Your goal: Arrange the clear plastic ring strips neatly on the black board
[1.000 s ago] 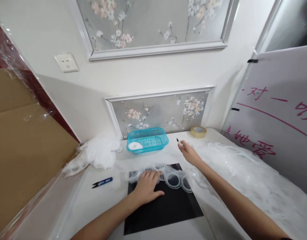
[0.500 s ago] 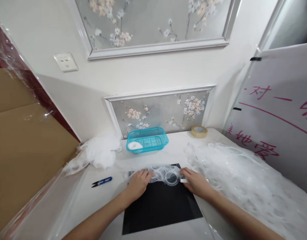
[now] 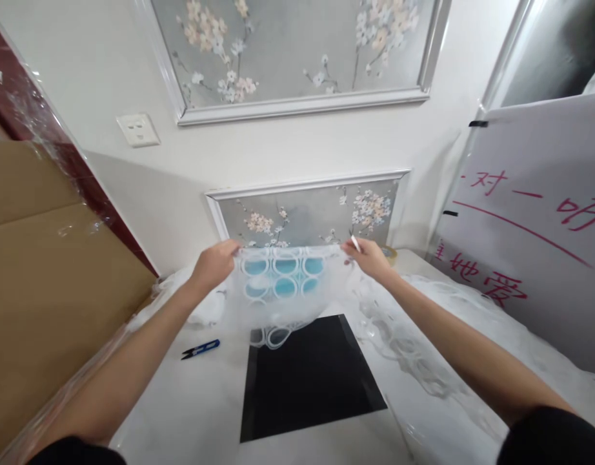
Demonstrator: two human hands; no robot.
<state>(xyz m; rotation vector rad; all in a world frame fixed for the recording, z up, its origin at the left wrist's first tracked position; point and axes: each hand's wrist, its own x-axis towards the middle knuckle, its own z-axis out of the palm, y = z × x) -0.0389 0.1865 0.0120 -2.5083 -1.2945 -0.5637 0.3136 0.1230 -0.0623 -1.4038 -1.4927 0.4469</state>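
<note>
A sheer white fabric with rows of ring shapes (image 3: 273, 307) hangs upright between my hands, stretched by its top edge. My left hand (image 3: 217, 263) pinches its upper left corner. At the upper right corner, my right hand (image 3: 372, 259) grips the fabric along with a slim white stick-like tool (image 3: 355, 243), whose kind I cannot make out. The fabric's lower end trails onto the far edge of a black sheet (image 3: 307, 384) lying flat on the white table (image 3: 191, 400). Turquoise from the basket behind shows through the rings.
Blue-handled thread snips (image 3: 201, 349) lie left of the black sheet. More sheer ring-patterned fabric (image 3: 481, 323) is heaped on the right. White material (image 3: 205, 310) is bunched at the left, near a cardboard box (image 3: 60, 290). A tape roll (image 3: 389, 256) is partly hidden behind my right hand.
Both hands have risen away from the black sheet toward the wall, lifting the ring-patterned fabric from it. The fabric now hangs in front of the turquoise basket.
</note>
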